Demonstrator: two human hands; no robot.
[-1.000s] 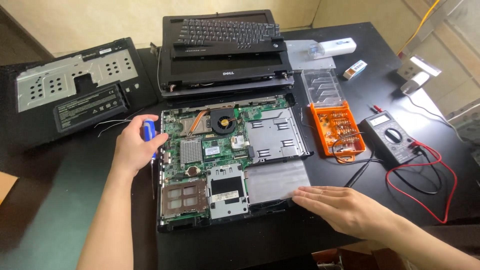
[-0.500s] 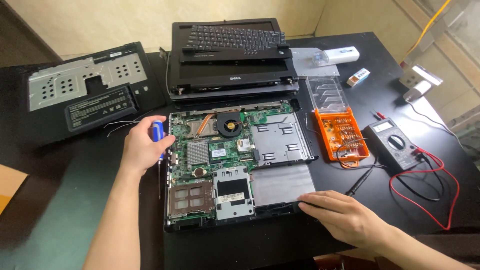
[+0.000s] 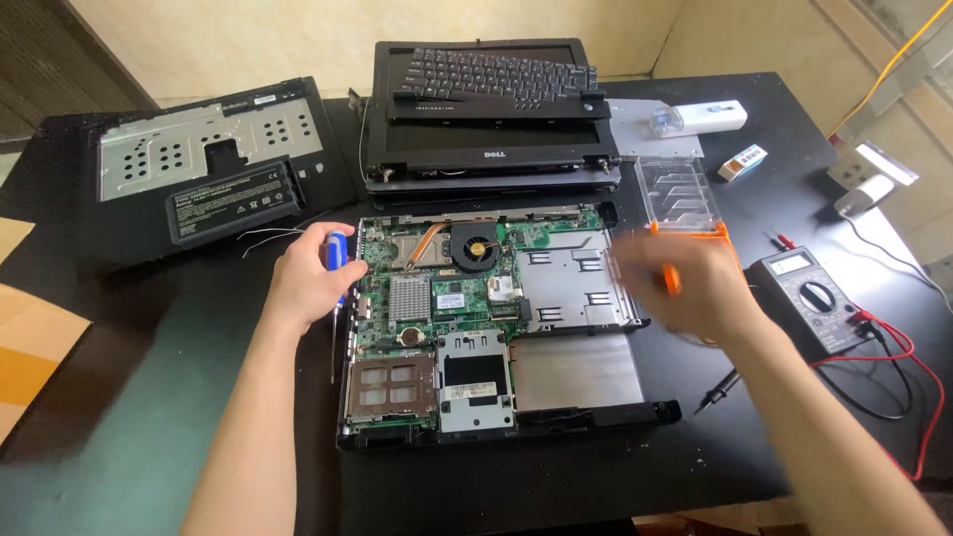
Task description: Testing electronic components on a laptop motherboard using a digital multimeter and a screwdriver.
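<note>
**Now: screwdriver held left, right hand over the bit case**

Your left hand (image 3: 310, 278) grips the blue screwdriver (image 3: 337, 260), shaft pointing near, at the opened laptop's (image 3: 496, 328) left edge. Your blurred right hand (image 3: 685, 283) hovers over the orange bit case (image 3: 695, 230); its grip is unclear.

The opened laptop base (image 3: 496, 328) lies mid-counter (image 3: 129, 427). Far of it sits a stacked keyboard and screen unit (image 3: 491, 109); left-far, a bottom cover (image 3: 208, 169). Right of the base lie a bit case (image 3: 685, 199) and, further right, a multimeter (image 3: 809, 298).
</note>
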